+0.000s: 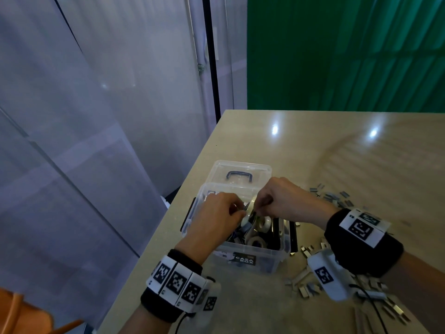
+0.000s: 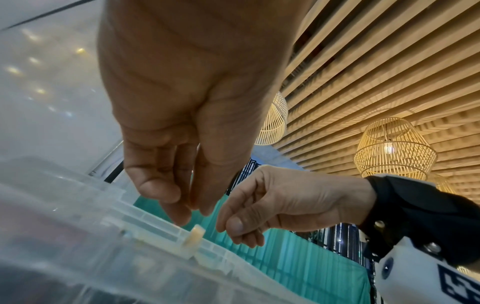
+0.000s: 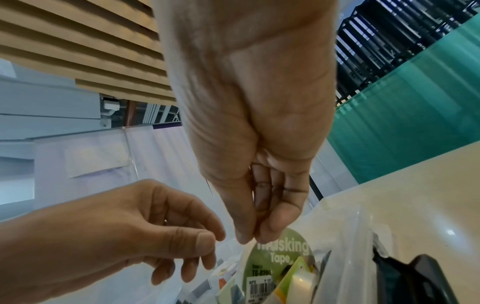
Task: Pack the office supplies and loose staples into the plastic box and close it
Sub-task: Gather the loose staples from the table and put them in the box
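Note:
The clear plastic box (image 1: 252, 251) stands open near the table's left edge and holds tape rolls (image 1: 263, 222), a masking tape roll (image 3: 283, 255) and other supplies. Its lid (image 1: 240, 169), with a dark handle, lies behind it. Both hands hover over the box opening, fingertips nearly meeting. My left hand (image 1: 237, 209) pinches thumb to forefinger, and a small grey strip of staples shows at its tips in the head view. My right hand (image 1: 261, 208) points down with thumb pressed to fingertips (image 3: 250, 236); nothing shows between them. Loose staples (image 1: 337, 198) lie on the table to the right.
More staple strips (image 1: 305, 285) are scattered in front of the box, under my right wrist. A black item (image 3: 426, 277) sits by the box's right wall. The table's left edge (image 1: 168, 225) runs close to the box. An orange chair (image 1: 21, 314) stands at lower left.

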`<control>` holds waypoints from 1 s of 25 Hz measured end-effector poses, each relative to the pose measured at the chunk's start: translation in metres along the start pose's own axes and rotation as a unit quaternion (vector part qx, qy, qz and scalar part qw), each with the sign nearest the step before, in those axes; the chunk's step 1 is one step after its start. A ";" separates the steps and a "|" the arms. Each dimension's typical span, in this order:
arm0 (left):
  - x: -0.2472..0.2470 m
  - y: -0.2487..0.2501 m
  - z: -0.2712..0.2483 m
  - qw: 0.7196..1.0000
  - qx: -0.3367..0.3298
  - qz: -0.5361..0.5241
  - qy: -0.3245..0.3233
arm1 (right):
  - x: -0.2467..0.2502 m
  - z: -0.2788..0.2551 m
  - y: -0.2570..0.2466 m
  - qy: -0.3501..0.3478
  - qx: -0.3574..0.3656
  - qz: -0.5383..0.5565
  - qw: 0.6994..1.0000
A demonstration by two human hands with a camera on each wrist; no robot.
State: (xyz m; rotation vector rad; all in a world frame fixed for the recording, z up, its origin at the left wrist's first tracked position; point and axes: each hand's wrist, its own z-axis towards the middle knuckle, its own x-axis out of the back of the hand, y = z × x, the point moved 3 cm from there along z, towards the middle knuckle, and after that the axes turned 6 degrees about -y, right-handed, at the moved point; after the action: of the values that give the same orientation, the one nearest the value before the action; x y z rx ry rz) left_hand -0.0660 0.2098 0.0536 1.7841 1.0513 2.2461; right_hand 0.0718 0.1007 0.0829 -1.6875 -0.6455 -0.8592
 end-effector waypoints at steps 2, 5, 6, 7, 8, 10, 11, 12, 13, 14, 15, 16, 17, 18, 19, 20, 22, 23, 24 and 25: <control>-0.002 0.010 0.007 1.000 -0.006 -0.002 0.006 | 0.007 -0.007 0.003 0.008 0.006 0.006 1.000; -0.010 0.029 0.018 1.000 -0.025 -0.012 0.013 | 0.024 -0.028 0.020 0.024 0.001 0.007 1.000; -0.014 0.038 0.023 0.999 -0.031 -0.014 0.008 | 0.030 -0.036 0.029 0.029 -0.007 0.012 0.999; -0.019 0.048 0.028 0.999 -0.039 -0.013 0.002 | 0.036 -0.046 0.041 0.034 -0.021 0.018 0.999; -0.027 0.060 0.032 0.999 -0.048 -0.009 -0.007 | 0.040 -0.057 0.053 0.038 -0.037 0.021 0.998; -0.040 0.083 0.039 0.997 -0.066 0.006 -0.026 | 0.045 -0.077 0.074 0.044 -0.059 0.018 0.997; -0.048 0.096 0.042 0.997 -0.071 0.008 -0.036 | 0.047 -0.087 0.083 0.043 -0.067 0.016 0.997; -0.057 0.108 0.045 0.996 -0.075 0.005 -0.047 | 0.049 -0.096 0.092 0.041 -0.076 0.015 0.996; -0.065 0.120 0.047 0.995 -0.079 0.003 -0.059 | 0.050 -0.106 0.101 0.042 -0.087 0.020 0.995; -0.076 0.131 0.049 0.994 -0.083 0.006 -0.073 | 0.051 -0.114 0.109 0.045 -0.097 0.026 0.994; -0.086 0.141 0.051 0.992 -0.087 0.009 -0.091 | 0.052 -0.122 0.118 0.049 -0.104 0.034 0.993; -0.097 0.150 0.051 0.990 -0.088 0.014 -0.112 | 0.052 -0.129 0.128 0.049 -0.114 0.042 0.991; -0.109 0.156 0.051 0.987 -0.085 0.020 -0.134 | 0.050 -0.136 0.138 0.045 -0.125 0.050 0.990; -0.121 0.157 0.050 0.984 -0.078 0.027 -0.156 | 0.046 -0.139 0.147 0.035 -0.139 0.055 0.988; -0.134 0.159 0.049 0.981 -0.066 0.035 -0.179 | 0.041 -0.143 0.159 0.024 -0.151 0.056 0.987; -0.148 0.157 0.047 0.978 -0.047 0.044 -0.200 | 0.036 -0.144 0.171 0.012 -0.159 0.049 0.986; -0.173 0.149 0.045 0.970 -0.006 0.067 -0.234 | 0.024 -0.143 0.195 0.001 -0.176 0.037 0.984; -0.183 0.144 0.044 0.966 0.014 0.084 -0.245 | 0.019 -0.142 0.205 0.004 -0.186 0.029 0.982; -0.193 0.138 0.044 0.962 0.034 0.099 -0.251 | 0.013 -0.140 0.214 0.004 -0.201 0.020 0.979; -0.199 0.133 0.043 0.959 0.054 0.109 -0.256 | 0.006 -0.138 0.223 -0.006 -0.219 0.007 0.976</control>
State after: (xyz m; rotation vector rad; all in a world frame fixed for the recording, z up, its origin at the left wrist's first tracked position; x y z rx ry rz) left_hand 0.0802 0.0354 -0.0337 2.4446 0.9153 1.6807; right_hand 0.2180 -0.0922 -0.0183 -2.0896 -0.4723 -1.0356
